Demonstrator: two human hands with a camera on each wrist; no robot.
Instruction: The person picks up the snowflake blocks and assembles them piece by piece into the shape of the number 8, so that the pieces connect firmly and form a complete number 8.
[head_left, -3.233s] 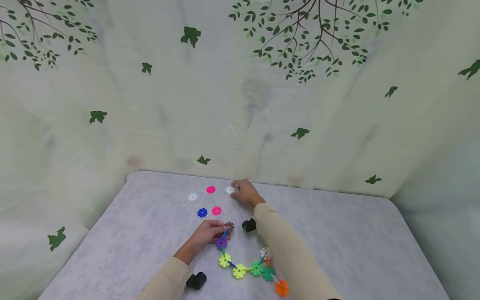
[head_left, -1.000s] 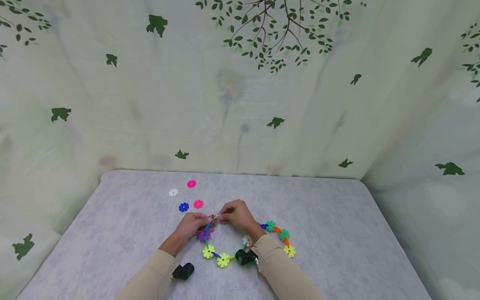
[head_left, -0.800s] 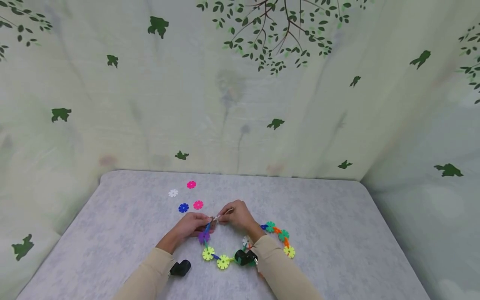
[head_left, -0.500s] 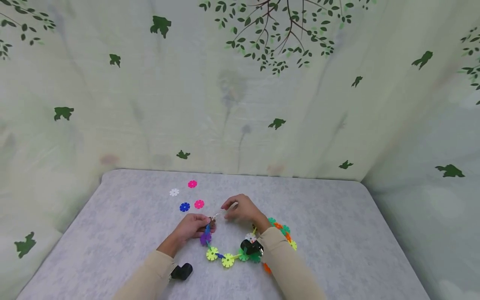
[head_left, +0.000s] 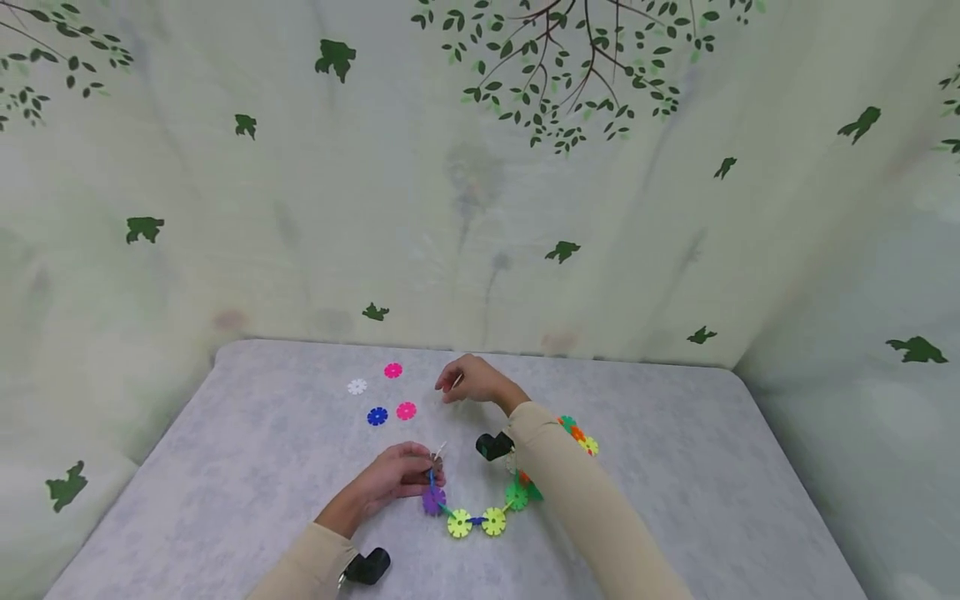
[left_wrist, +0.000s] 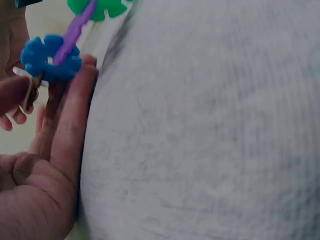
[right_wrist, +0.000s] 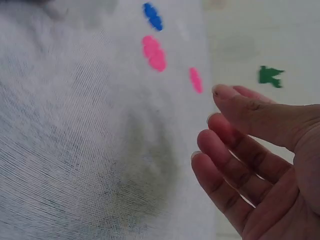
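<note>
My left hand pinches a brown snowflake disc at the end of a chain of slotted plastic discs. A white disc sticks up from that brown one, and a blue disc joins it below. From there the chain runs through a purple disc, yellow discs and green ones, then partly under the right sleeve. My right hand hovers over the far part of the table, fingers loosely bent and holding nothing, right of a loose pink disc.
Other loose discs lie at the far left: white, blue and a second pink disc. Black wrist cameras are strapped to both wrists. A leaf-patterned curtain stands behind the grey table.
The right hand earlier took a white disc from the far side and brought it to the brown disc. It has since let go and moved away toward the far edge.
</note>
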